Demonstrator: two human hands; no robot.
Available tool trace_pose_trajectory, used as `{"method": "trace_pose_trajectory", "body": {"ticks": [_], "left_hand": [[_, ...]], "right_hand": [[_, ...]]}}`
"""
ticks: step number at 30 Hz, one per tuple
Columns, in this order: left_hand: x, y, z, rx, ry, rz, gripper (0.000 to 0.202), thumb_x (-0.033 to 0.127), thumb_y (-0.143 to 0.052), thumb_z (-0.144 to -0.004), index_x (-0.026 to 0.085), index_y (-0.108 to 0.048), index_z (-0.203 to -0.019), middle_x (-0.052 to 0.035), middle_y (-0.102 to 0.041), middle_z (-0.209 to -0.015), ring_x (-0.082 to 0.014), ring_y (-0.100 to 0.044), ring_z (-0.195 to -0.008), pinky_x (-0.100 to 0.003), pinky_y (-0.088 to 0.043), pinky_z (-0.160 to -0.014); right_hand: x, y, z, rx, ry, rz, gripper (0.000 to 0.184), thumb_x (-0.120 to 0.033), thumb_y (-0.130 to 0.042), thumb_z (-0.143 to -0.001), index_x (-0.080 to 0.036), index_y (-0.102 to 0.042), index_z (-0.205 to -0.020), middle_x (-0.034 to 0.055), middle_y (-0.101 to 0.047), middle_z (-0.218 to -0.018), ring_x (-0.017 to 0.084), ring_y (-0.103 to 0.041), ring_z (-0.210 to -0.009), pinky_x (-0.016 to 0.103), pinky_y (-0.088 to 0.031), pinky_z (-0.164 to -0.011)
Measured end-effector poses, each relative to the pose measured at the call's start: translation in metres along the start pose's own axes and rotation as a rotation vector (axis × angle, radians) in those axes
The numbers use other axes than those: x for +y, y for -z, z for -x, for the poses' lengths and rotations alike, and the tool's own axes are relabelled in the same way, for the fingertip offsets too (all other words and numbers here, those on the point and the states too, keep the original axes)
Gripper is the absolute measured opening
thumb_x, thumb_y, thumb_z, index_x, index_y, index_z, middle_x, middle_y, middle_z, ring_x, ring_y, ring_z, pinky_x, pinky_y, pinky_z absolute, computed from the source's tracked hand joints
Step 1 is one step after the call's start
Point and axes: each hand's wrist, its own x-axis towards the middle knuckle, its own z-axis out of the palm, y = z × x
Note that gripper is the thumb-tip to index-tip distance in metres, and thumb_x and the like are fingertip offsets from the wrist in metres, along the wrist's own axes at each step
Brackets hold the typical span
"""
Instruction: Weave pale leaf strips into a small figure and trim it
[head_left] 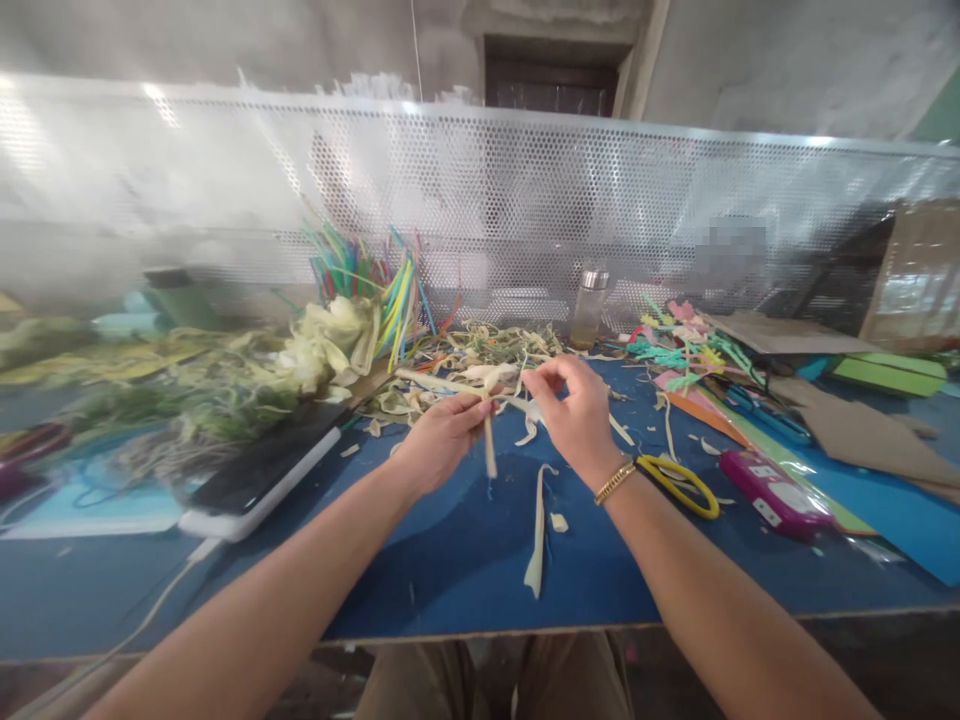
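My left hand is closed in a pinch on a pale dried husk strip, which looks like corn husk. Strips of the same kind cross at its fingertips, one hanging down and others reaching sideways. Just to the right, my right hand has thumb and forefinger pressed together beside the strips. Whatever lies between those fingertips is too small to make out. Below the hands, a loose husk piece lies on the blue tabletop. Near my right wrist are yellow-handled scissors.
To the left lie a black-and-white device with a cable and a heap of green fibres. Behind are coloured stems, husk scraps and a glass bottle. A purple device, cardboard and coloured sheets lie right.
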Motion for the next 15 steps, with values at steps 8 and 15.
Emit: {"method": "trace_pose_trajectory", "body": {"ticks": [8,15], "left_hand": [[-0.001,0.002,-0.004,0.069,-0.098,0.109,0.029,0.018,-0.08,-0.067,0.016,-0.073,-0.095,-0.0039,-0.071,-0.086,-0.0133,-0.063,-0.079,-0.023,-0.047,-0.072],[-0.004,0.001,-0.003,0.012,-0.102,0.014,0.032,0.024,-0.078,-0.069,0.016,-0.072,-0.1,-0.0062,-0.072,-0.093,-0.0167,-0.064,-0.089,-0.026,-0.047,-0.082]], "right_hand": [[-0.006,-0.024,0.022,-0.36,-0.004,0.071,0.022,-0.035,-0.075,-0.074,-0.022,-0.062,-0.086,0.0035,-0.069,-0.087,0.021,-0.062,-0.085,0.033,-0.043,-0.077],[-0.002,-0.022,0.019,-0.415,-0.081,0.004,0.01,-0.028,-0.065,-0.082,-0.02,-0.06,-0.084,0.0014,-0.067,-0.078,0.016,-0.06,-0.073,0.028,-0.04,-0.066]]}}
